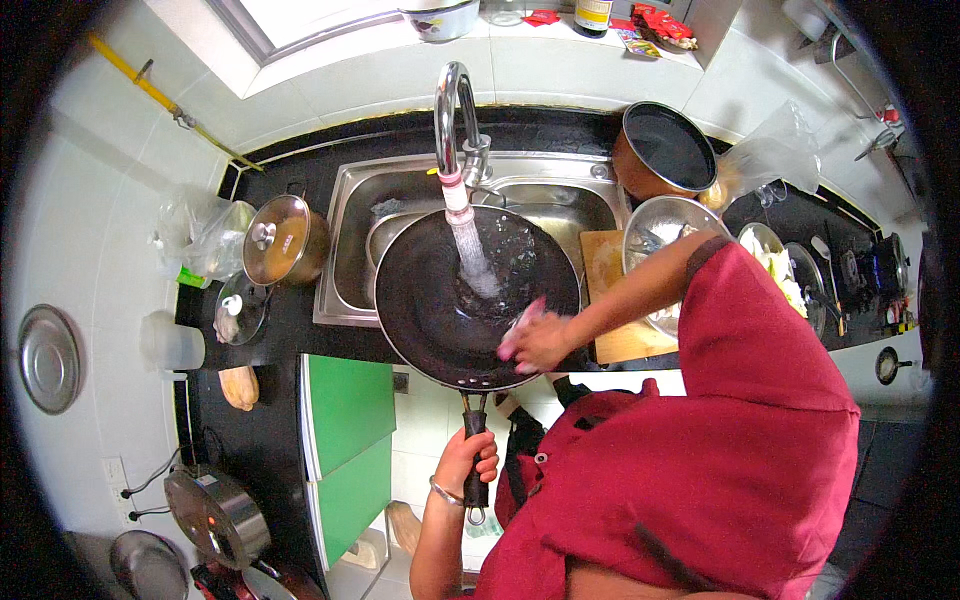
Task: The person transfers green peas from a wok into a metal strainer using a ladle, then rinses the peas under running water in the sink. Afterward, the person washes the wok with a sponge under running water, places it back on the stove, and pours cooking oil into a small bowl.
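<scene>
A large black wok [427,300] spans the steel double sink [337,247]. My left hand [469,457] is closed around the wok's black handle [477,487] at the near side. From the chrome faucet [450,97], fitted with a pink and white nozzle [454,196], water [474,262] runs into the wok. My right hand [541,341] is at the wok's lower right inside, holding a pink and white cloth or sponge [523,326] that is partly blurred and covered by the fingers.
Right of the wok are a wooden cutting board [630,349], a glass or steel bowl [660,217] and a brown pot [637,165]. On the left stand a lidded pot [307,247] and a glass lid [244,319]. A butternut squash [239,388] lies nearer.
</scene>
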Available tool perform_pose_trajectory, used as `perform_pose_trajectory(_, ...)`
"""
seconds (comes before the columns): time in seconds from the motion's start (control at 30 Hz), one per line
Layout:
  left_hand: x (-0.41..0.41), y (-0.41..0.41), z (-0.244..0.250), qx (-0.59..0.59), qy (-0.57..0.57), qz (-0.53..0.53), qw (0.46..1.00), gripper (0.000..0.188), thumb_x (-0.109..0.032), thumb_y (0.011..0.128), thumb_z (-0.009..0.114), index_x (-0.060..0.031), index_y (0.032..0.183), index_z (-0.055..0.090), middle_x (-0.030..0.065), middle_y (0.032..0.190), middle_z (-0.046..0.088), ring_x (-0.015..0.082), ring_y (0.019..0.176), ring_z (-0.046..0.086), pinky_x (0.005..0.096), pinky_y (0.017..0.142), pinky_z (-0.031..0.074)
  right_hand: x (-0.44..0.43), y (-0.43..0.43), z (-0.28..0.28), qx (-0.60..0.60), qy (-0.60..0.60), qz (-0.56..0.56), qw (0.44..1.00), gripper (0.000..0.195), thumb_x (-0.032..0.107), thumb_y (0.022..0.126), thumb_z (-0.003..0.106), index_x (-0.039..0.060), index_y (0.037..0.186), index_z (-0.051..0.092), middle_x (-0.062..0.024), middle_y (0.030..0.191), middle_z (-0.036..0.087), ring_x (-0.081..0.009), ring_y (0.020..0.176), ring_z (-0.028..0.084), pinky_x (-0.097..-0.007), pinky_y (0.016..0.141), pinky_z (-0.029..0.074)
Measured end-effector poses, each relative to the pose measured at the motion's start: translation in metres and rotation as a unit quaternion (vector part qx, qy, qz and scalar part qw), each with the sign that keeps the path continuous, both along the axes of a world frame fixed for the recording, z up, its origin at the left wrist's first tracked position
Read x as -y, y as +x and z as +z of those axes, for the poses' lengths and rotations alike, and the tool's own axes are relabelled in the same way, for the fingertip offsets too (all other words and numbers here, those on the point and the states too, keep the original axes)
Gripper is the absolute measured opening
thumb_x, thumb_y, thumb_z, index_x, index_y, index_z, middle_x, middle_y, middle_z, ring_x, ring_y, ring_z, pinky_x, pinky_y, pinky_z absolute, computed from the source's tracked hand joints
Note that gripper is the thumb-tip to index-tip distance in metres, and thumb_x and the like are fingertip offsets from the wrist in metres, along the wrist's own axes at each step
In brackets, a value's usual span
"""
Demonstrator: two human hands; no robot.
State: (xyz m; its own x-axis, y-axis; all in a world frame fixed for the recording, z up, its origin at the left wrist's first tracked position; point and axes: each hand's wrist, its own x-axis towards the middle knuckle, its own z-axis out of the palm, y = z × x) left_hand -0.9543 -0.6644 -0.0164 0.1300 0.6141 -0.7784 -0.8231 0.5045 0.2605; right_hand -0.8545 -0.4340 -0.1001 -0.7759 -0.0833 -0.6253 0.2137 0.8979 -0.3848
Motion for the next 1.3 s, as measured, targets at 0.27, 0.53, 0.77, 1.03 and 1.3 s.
perform_pose_trajectory(0.27,-0.003,-0.002,0.002,-0.009,0.001,-0.017,1.0,0.011,-0.009,0.082,0.048,-0.0094,0.076,0.038,-0.0008,0.056,0.035,0.0071,0.039,0.032,0.0211,0.033,0.027,-0.085,-0.084,-0.103,-0.215,0.067,-0.258,0.939,0.05,0.032,0.077,0.048,0.0189,0.125,0.04,-0.0172,0.139,0.017,-0.0343,0.127,0.018,-0.0528,0.094,0.023)
perform_pose_trajectory(0.53,0.001,0.001,0.004,-0.009,-0.009,-0.001,1.0,0.011,-0.009,0.083,0.047,-0.0092,0.076,0.039,-0.0012,0.056,0.034,0.0066,0.039,0.031,0.0203,0.032,0.026,-0.083,-0.027,-0.093,-0.276,0.102,-0.062,0.954,0.054,0.037,0.08,0.048,0.0225,0.13,0.031,-0.0138,0.14,0.015,-0.0325,0.129,0.015,-0.0535,0.099,0.017)
perform_pose_trajectory(0.77,-0.007,0.0,0.007,-0.025,-0.019,-0.028,0.999,0.012,-0.009,0.082,0.047,-0.0089,0.075,0.038,-0.0009,0.056,0.035,0.0067,0.039,0.031,0.0203,0.032,0.027,-0.043,-0.131,-0.117,-0.491,-0.06,-0.279,0.823,0.052,0.037,0.084,0.044,0.0173,0.13,0.033,-0.0168,0.138,0.021,-0.0379,0.128,0.015,-0.0536,0.099,0.014)
perform_pose_trajectory(1.03,-0.004,0.0,0.004,-0.02,-0.022,-0.017,0.999,0.011,-0.009,0.083,0.046,-0.0091,0.075,0.038,-0.0018,0.056,0.034,0.0059,0.039,0.03,0.02,0.032,0.027,0.045,-0.071,-0.079,-0.366,-0.154,-0.076,0.915,0.05,0.034,0.09,0.03,0.0148,0.135,0.019,-0.0184,0.139,0.015,-0.0365,0.128,0.013,-0.0506,0.103,0.006)
perform_pose_trajectory(1.3,-0.003,0.002,0.004,-0.003,-0.003,-0.005,1.0,0.011,-0.01,0.084,0.046,-0.0089,0.076,0.039,-0.0021,0.055,0.033,0.0055,0.039,0.03,0.0197,0.032,0.026,-0.055,0.001,-0.089,-0.119,0.16,-0.202,0.959,0.055,0.032,0.08,0.046,0.0135,0.129,0.031,-0.0173,0.139,0.015,-0.0383,0.129,0.008,-0.0543,0.1,0.013)
